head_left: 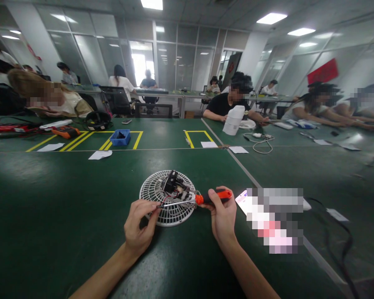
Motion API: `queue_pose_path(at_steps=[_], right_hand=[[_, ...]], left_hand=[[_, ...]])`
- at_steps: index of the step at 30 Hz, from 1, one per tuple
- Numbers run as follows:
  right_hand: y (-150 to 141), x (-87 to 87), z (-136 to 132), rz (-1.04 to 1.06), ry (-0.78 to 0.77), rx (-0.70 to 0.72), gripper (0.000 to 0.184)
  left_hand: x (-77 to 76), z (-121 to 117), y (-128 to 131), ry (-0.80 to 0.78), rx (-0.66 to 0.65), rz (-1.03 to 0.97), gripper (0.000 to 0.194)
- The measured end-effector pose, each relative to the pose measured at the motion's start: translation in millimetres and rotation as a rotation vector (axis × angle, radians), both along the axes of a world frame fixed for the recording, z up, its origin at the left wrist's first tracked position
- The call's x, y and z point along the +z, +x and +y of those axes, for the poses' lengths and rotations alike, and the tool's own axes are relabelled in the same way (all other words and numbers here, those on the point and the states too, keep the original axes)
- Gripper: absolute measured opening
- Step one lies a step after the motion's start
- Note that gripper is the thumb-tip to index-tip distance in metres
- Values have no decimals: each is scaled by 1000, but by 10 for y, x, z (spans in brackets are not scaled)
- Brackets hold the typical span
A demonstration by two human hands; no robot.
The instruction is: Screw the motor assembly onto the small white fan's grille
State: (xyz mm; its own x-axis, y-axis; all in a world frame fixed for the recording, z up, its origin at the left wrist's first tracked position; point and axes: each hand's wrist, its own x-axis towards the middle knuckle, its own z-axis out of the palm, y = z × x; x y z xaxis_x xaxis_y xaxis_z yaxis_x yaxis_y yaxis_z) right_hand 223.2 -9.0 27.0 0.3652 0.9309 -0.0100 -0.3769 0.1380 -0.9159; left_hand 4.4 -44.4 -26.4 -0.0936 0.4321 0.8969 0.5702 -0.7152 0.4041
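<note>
My right hand (pixel 222 211) grips a screwdriver (pixel 213 197) by its red and black handle. Its metal shaft points left across a round white fan grille (pixel 149 182) lying on the green table. At the shaft's tip, the thumb and fingers of my left hand (pixel 140 224) are pinched together; whether they hold a small part such as a screw or just the tip is too small to tell. On the grille sits a black motor assembly (pixel 171 181) with loose wires and pale parts, partly behind the screwdriver.
A blurred bright sheet or screen (pixel 242 202) lies right of my right hand, near a black cable (pixel 349 245). Farther off are a blue bin (pixel 120 138), paper slips (pixel 100 155), a white container (pixel 233 120) and a coiled cable (pixel 262 143). Several people sit around the tables.
</note>
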Motion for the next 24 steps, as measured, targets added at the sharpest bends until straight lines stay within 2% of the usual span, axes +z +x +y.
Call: queue_pose_path(at_steps=[12,24], right_hand=[[10,-84,26,8,36,-29,58],[26,-43,30,29,20,-6,58]], left_hand=[[86,12,1,114,26,79,41],[121,18,-33,117,11,106,42]])
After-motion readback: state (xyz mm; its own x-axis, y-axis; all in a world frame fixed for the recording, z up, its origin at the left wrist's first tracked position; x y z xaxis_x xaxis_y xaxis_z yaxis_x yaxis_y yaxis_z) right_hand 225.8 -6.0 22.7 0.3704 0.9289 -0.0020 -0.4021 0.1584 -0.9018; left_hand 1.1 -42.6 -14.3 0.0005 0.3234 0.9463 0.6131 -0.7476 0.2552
